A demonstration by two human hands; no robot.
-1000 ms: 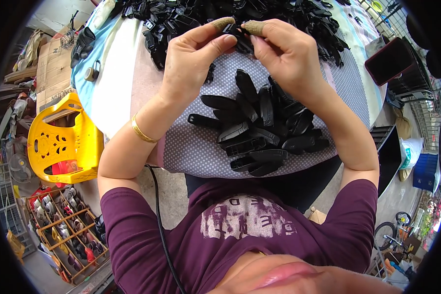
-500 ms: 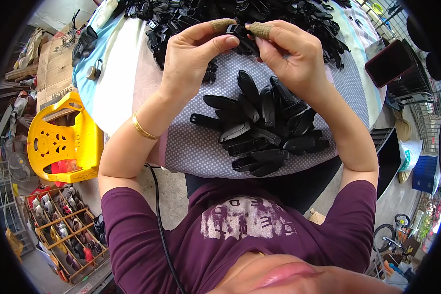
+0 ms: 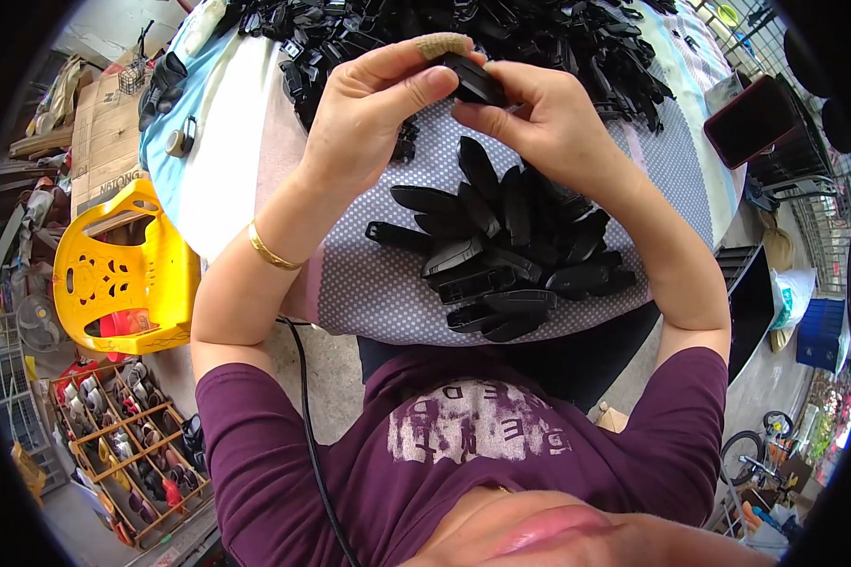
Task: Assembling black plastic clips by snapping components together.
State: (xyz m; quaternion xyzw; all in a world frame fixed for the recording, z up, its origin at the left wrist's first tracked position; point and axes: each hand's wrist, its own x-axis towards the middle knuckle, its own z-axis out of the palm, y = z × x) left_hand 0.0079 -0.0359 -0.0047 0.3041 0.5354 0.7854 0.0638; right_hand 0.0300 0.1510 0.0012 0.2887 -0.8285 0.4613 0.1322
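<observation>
My left hand [image 3: 373,118] and my right hand [image 3: 539,118] meet over a table, both pinching one small black plastic part [image 3: 475,80] between fingertips and thumbs. A tan wrap covers one left fingertip. A gold bangle [image 3: 267,250] circles my left wrist. Just below my hands lies a heap of several long black plastic pieces [image 3: 501,250] on a dotted grey cloth [image 3: 369,283]. A much larger pile of black parts [image 3: 539,33] fills the far side of the table.
A yellow plastic chair [image 3: 123,274] stands at the left, with a crate of small items [image 3: 123,454] on the floor below it. A dark red phone [image 3: 752,118] lies at the table's right. A black cable [image 3: 307,435] hangs down near my left arm.
My hands have closed together: the fingertips that held separate ends now grip a single black part between them, slightly lower than before.
</observation>
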